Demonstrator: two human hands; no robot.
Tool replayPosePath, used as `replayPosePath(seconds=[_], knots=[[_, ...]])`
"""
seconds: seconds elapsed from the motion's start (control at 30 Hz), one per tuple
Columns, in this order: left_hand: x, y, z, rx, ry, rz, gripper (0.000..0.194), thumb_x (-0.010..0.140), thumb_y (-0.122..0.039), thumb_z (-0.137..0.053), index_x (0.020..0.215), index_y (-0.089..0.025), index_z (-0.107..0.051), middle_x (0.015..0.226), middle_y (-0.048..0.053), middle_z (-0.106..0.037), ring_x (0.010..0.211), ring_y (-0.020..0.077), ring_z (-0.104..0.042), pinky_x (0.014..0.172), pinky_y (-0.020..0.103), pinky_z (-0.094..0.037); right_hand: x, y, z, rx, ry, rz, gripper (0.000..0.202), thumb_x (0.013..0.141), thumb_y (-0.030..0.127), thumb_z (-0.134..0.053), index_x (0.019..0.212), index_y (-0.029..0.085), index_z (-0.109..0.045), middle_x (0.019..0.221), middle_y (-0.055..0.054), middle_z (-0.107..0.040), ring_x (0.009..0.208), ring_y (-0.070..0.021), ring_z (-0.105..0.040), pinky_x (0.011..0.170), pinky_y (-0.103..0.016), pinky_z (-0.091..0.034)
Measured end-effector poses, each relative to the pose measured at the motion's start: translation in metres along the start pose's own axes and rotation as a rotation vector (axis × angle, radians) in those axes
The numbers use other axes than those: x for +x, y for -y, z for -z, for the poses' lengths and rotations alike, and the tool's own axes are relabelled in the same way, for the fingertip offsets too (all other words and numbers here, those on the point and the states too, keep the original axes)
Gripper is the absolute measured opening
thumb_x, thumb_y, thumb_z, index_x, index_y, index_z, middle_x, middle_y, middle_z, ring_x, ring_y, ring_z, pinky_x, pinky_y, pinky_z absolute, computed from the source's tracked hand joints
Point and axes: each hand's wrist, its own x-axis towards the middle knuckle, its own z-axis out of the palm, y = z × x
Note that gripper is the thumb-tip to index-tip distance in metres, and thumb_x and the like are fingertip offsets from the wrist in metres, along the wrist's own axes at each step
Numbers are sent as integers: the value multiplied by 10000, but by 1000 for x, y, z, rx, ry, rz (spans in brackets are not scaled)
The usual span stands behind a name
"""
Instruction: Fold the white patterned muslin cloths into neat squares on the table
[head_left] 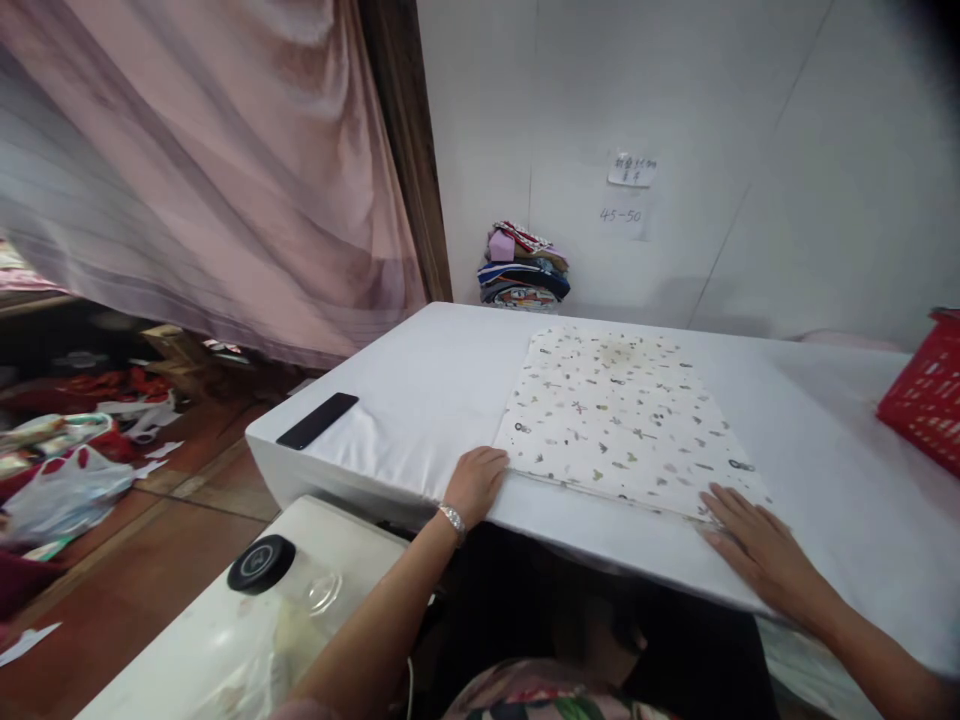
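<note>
A white cloth (615, 410) with a small scattered print lies folded flat on the white-covered table (435, 370). My left hand (477, 484), with a silver watch or bracelet on the wrist, rests at the cloth's near left corner; its fingers are together and bent, and whether they pinch the edge is hidden. My right hand (754, 540) lies flat with fingers stretched out over the near right corner. A faint brownish patch shows near the cloth's far edge.
A black phone (318, 421) lies at the table's left end. Folded clothes (525, 268) are stacked by the back wall. At the right edge stands a red basket (926, 390). A white surface (187, 640) with a round black object (261, 564) is at the lower left.
</note>
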Motion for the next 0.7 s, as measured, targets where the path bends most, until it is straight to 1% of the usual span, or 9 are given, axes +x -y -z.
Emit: replayPosePath(seconds=[0.1, 0.17, 0.23, 0.3, 0.37, 0.47, 0.6, 0.7], knots=[[-6, 15, 10, 31, -72, 172, 257, 861, -234, -442, 1046, -192, -616, 1131, 56, -608, 1068, 189, -506, 944, 352, -400, 2, 0, 3, 16, 20, -8, 582, 858, 562, -271, 1355, 278, -376, 1435, -19, -299, 1325, -249, -243, 1057, -480, -266], [-5, 18, 13, 14, -96, 270, 260, 870, -271, -434, 1030, -187, -620, 1101, 55, -618, 1036, 180, -527, 933, 325, -408, 2, -2, 4, 13, -12, -21, 570, 865, 541, -255, 1358, 281, -373, 1438, -17, -290, 1329, -254, -232, 1046, -492, -280], [1, 16, 13, -16, -90, 355, 274, 878, -313, -420, 1018, -188, -620, 1055, 47, -633, 989, 167, -552, 896, 299, -423, 1, -5, 1, -3, -70, -48, 564, 864, 533, -251, 1351, 282, -385, 1438, -20, -290, 1329, -269, -226, 1035, -521, -280], [11, 12, 11, -34, -53, 435, 297, 879, -355, -411, 1017, -190, -616, 998, 43, -644, 930, 164, -574, 835, 287, -441, -2, -10, -5, -19, -110, -87, 566, 856, 540, -254, 1331, 279, -418, 1424, -32, -321, 1318, -287, -252, 1017, -550, -290], [23, 6, 7, -27, -2, 500, 320, 866, -387, -421, 1029, -188, -610, 955, 49, -649, 895, 173, -587, 790, 290, -446, -5, -15, -12, -24, -112, -107, 568, 848, 549, -262, 1306, 274, -454, 1408, -41, -354, 1304, -294, -284, 998, -553, -313], [38, 0, 2, 13, 97, 577, 340, 833, -403, -457, 1051, -181, -594, 981, 73, -644, 899, 197, -596, 760, 306, -444, -8, -21, -21, -20, -102, -89, 541, 844, 544, -278, 1276, 296, -487, 1399, -31, -371, 1296, -290, -301, 980, -543, -337], [51, -1, 1, 34, 199, 644, 342, 791, -375, -496, 1059, -177, -574, 1060, 94, -632, 952, 223, -590, 759, 312, -437, -8, -22, -25, -5, -146, -88, 533, 839, 535, -294, 1279, 301, -485, 1395, -33, -376, 1290, -294, -314, 974, -542, -343], [57, 2, 4, 10, 241, 679, 294, 752, -363, -527, 983, -191, -587, 1001, 78, -654, 922, 225, -599, 731, 307, -436, -7, -22, -26, 3, -161, -88, 538, 837, 534, -290, 1277, 297, -489, 1391, -29, -382, 1287, -292, -320, 973, -533, -351]])
